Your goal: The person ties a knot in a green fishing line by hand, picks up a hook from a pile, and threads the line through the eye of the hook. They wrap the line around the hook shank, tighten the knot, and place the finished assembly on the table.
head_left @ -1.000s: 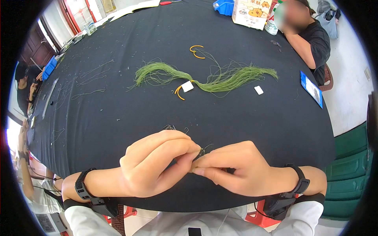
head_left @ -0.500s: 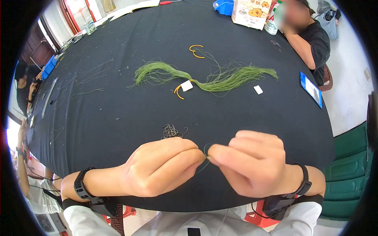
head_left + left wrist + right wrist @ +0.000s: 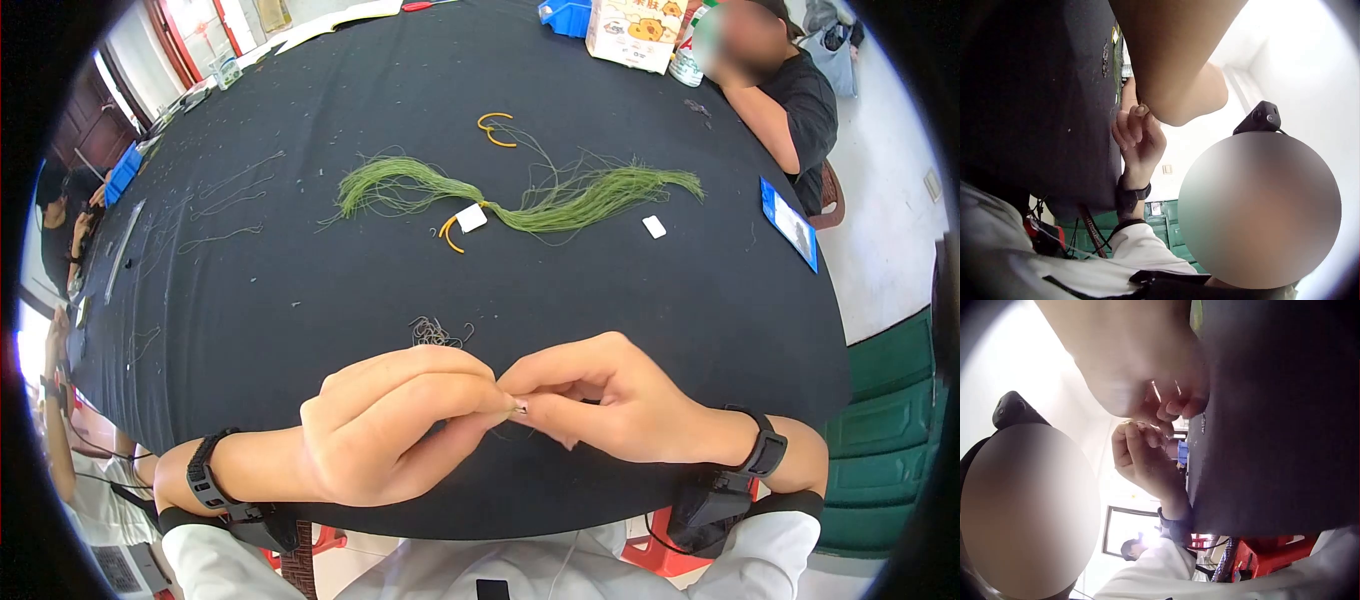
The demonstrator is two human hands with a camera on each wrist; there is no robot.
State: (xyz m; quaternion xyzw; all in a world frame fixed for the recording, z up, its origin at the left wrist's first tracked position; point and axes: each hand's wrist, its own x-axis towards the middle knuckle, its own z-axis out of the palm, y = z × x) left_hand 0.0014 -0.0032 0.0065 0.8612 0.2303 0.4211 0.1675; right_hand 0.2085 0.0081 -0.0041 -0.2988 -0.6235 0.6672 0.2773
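Observation:
In the head view both hands meet fingertip to fingertip above the table's near edge. The left hand (image 3: 400, 425) pinches a small dark hook end, mostly hidden by the fingers. Against it, the right hand (image 3: 625, 405) pinches at the same spot with thumb and forefinger; a thin line shows faintly below. Just beyond the left hand lies a pile of metal hooks (image 3: 430, 332). Farther off, a bundle of green line (image 3: 590, 203) is tied in the middle, beside a white tag (image 3: 471, 218). The wrist views show the fingertips together, the held thing too small to make out.
Yellow rings (image 3: 494, 129) and a white piece (image 3: 654, 227) lie near the bundle. Loose threads (image 3: 225, 235) are at the left, a blue packet (image 3: 790, 226) at the right. A box (image 3: 636, 32) and a bottle (image 3: 688, 62) stand behind, near a seated person (image 3: 805, 110).
The fingertips moved slightly apart, then came together again. The right hand turned and its fingers shifted at the pinch; the hook pile is uncovered compared with a second ago.

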